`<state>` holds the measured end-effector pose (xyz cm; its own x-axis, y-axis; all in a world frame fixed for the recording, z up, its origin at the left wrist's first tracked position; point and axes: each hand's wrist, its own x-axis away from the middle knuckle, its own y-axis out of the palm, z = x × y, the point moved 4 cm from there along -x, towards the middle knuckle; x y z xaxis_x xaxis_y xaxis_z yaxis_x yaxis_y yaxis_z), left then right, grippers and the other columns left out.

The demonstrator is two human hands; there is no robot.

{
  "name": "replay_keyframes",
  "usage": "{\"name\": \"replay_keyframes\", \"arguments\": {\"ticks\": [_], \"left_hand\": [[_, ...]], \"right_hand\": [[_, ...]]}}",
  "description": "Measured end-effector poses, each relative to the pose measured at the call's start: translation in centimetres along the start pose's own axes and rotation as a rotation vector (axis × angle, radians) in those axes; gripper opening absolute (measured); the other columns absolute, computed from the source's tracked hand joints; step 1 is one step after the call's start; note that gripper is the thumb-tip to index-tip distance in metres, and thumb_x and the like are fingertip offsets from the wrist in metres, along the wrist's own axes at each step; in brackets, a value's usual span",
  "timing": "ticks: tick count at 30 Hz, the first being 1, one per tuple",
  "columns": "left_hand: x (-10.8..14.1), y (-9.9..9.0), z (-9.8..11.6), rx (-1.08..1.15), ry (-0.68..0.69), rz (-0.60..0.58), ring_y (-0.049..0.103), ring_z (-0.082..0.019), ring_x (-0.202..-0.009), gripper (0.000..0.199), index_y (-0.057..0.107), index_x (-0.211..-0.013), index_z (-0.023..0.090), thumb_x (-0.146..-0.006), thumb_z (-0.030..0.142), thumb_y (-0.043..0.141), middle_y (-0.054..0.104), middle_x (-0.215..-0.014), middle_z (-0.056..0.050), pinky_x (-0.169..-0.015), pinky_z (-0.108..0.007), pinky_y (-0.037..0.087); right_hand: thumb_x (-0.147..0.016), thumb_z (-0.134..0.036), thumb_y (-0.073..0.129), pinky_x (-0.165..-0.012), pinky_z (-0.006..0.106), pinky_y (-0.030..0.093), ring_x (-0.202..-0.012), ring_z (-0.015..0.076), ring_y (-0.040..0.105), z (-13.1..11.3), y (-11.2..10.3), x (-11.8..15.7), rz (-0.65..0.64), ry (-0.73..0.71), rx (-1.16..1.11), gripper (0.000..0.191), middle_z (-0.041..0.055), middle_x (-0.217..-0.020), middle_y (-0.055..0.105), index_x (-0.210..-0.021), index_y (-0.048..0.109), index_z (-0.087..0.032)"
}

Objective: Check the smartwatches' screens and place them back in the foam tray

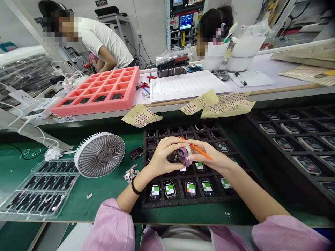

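Note:
Over a black foam tray (180,201), my left hand (162,153) grips a purple-framed smartwatch (184,157) from its left side, thumb low and fingers over the top. My right hand (213,155) has its fingertips closed at the watch's right side, by a whitish piece whose kind I cannot make out. A thin orange stick (199,150) slants across the right fingers; its upper left end lies near the left fingertips. Smartwatches without straps sit in the tray's pockets under both hands. Several in the near rows, such as one smartwatch (191,188), show lit green-and-white screens.
Left stand a round fan (101,155) and a clear plastic tray (34,186) with black strips. Small pieces (131,173) lie beside the foam tray. Another watch tray (285,153) is at right. The raised shelf bears a pink foam tray (104,87) and papers (185,87). Two people are beyond.

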<state>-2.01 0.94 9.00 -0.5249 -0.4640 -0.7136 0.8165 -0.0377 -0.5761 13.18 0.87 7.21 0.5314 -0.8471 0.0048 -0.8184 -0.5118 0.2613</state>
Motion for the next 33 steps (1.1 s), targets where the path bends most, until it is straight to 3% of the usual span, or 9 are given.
{"name": "replay_keyframes", "arguments": {"ticks": [7, 13, 15, 17, 20, 23, 25, 33], "left_hand": [[0.1, 0.3, -0.3, -0.013, 0.008, 0.004, 0.06, -0.025, -0.11, 0.05, 0.058, -0.119, 0.021, -0.071, 0.02, 0.073, 0.067, -0.115, -0.01, -0.095, -0.043, 0.047], [0.2, 0.4, -0.5, 0.007, 0.001, 0.026, 0.059, -0.025, -0.111, 0.052, 0.058, -0.119, 0.022, -0.07, 0.019, 0.074, 0.065, -0.117, -0.011, -0.095, -0.044, 0.048], [0.1, 0.1, -0.5, -0.012, -0.032, 0.045, 0.055, -0.027, -0.118, 0.051, 0.06, -0.118, 0.022, -0.069, 0.022, 0.076, 0.06, -0.126, -0.013, -0.094, -0.044, 0.049], [0.1, -0.3, -0.5, 0.0, -0.082, 0.052, 0.053, -0.029, -0.123, 0.049, 0.062, -0.116, 0.021, -0.069, 0.022, 0.077, 0.056, -0.133, -0.014, -0.092, -0.043, 0.051], [0.1, -0.6, -0.5, 0.099, -0.17, 0.032, 0.063, -0.024, -0.109, 0.05, 0.06, -0.118, 0.02, -0.07, 0.02, 0.077, 0.065, -0.121, -0.012, -0.084, -0.034, 0.056], [0.2, -0.7, -0.4, 0.156, -0.26, 0.024, 0.069, -0.019, -0.093, 0.05, 0.06, -0.118, 0.019, -0.07, 0.018, 0.076, 0.071, -0.108, -0.008, -0.068, -0.024, 0.057], [0.2, -0.6, -0.3, 0.17, -0.289, 0.03, 0.069, -0.019, -0.093, 0.05, 0.061, -0.117, 0.018, -0.069, 0.017, 0.076, 0.071, -0.109, -0.008, -0.065, -0.022, 0.058], [0.4, -0.5, -0.1, 0.202, -0.329, 0.029, 0.071, -0.019, -0.089, 0.052, 0.062, -0.118, 0.016, -0.069, 0.019, 0.077, 0.072, -0.111, -0.009, -0.066, -0.022, 0.06]], "right_hand": [[-0.065, -0.028, 0.081, -0.073, 0.033, 0.055, -0.084, 0.0199, 0.069, 0.8, 0.5, -0.3, 0.036, -0.003, -0.058, 0.048, 0.004, -0.092, 0.073, -0.109, 0.065, -0.019], [-0.071, -0.038, 0.078, -0.084, 0.038, 0.055, -0.094, 0.0225, 0.07, 0.7, 0.5, -0.4, 0.012, -0.062, 0.012, 0.051, 0.0072, -0.102, 0.073, -0.116, 0.063, -0.02], [-0.078, -0.04, 0.073, -0.093, 0.039, 0.052, -0.104, 0.0223, 0.068, -0.3, -0.1, 0.0, 0.087, -0.169, 0.115, 0.047, 0.0075, -0.111, 0.072, -0.121, 0.061, -0.023], [-0.089, -0.042, 0.061, -0.098, 0.04, 0.048, -0.109, 0.0209, 0.066, -1.8, -1.1, 0.9, 0.238, -0.365, 0.219, 0.042, 0.0064, -0.113, 0.072, -0.127, 0.058, -0.026], [-0.098, -0.045, 0.04, -0.082, 0.041, 0.056, -0.084, 0.0209, 0.073, -3.4, -1.8, 3.0, 0.329, -0.622, 0.294, 0.039, 0.0051, -0.096, 0.076, -0.124, 0.063, -0.027], [-0.099, -0.038, 0.038, -0.06, 0.035, 0.057, -0.061, 0.0196, 0.07, -3.7, -1.6, 4.5, 0.317, -0.736, 0.335, 0.04, 0.0045, -0.077, 0.076, -0.096, 0.076, -0.024], [-0.099, -0.032, 0.04, -0.058, 0.033, 0.057, -0.061, 0.0192, 0.07, -3.5, -1.3, 4.8, 0.334, -0.757, 0.363, 0.041, 0.0048, -0.075, 0.076, -0.086, 0.077, -0.022], [-0.1, -0.03, 0.037, -0.059, 0.032, 0.057, -0.063, 0.0179, 0.07, -3.3, -0.6, 4.5, 0.342, -0.769, 0.402, 0.044, 0.0035, -0.077, 0.076, -0.087, 0.078, -0.023]]}}
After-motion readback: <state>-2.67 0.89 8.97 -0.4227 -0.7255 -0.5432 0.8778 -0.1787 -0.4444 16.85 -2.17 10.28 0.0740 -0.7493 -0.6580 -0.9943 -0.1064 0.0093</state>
